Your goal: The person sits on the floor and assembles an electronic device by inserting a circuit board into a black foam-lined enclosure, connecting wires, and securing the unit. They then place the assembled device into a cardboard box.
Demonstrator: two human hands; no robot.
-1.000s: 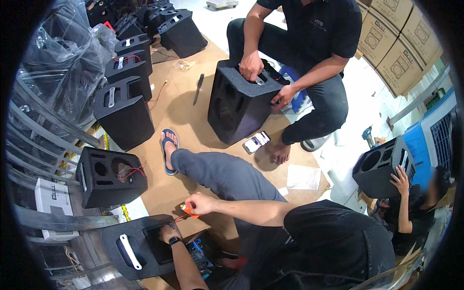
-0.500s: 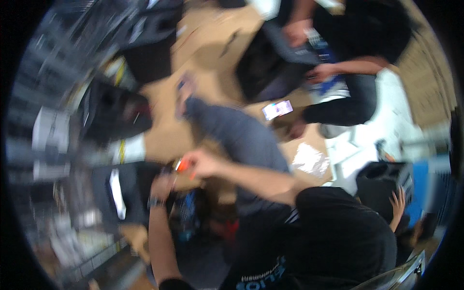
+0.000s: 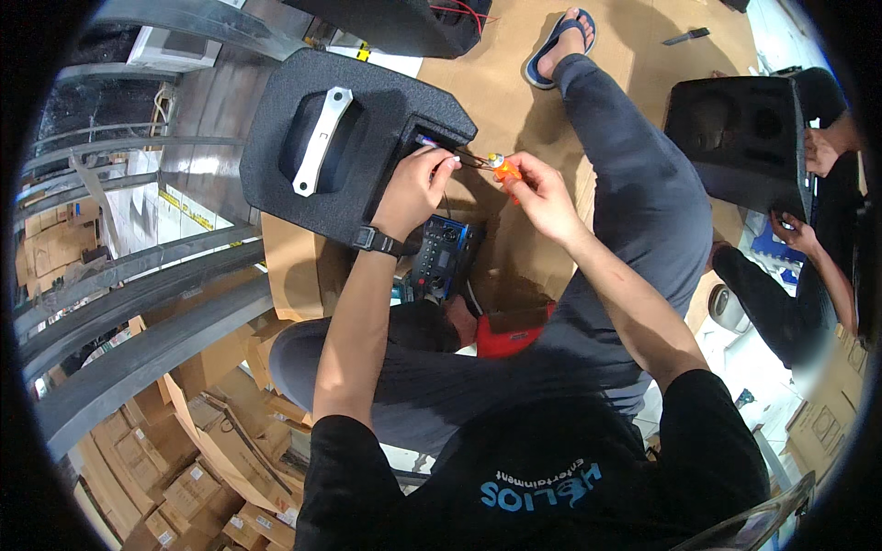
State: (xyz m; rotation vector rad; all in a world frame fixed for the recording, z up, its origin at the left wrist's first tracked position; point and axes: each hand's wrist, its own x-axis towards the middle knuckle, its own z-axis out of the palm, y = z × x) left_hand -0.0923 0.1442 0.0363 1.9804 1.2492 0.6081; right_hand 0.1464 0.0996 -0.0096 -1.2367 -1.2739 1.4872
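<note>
A black speaker cabinet (image 3: 312,101) with a silver handle lies on brown cardboard in front of me. My left hand (image 3: 418,184) reaches to the cabinet's open recess and pinches thin wires (image 3: 469,162) coming out of it. My right hand (image 3: 537,193) holds a small orange tool (image 3: 505,171) at the free end of those wires, just right of the left hand. A dark wristband sits on my left wrist. Below the hands a black and blue control panel (image 3: 441,257) lies between my legs.
Another person's hands (image 3: 818,151) work on a second black cabinet (image 3: 744,138) at the right. A third cabinet (image 3: 404,23) with red wires sits at the top. Grey metal rails (image 3: 138,303) run along the left, cardboard boxes (image 3: 193,477) below. A red object (image 3: 510,335) lies by my knee.
The view has swung down and closer onto the cabinet and my hands. Both hands stay together at the cabinet's opening, the right still holding the orange tool.
</note>
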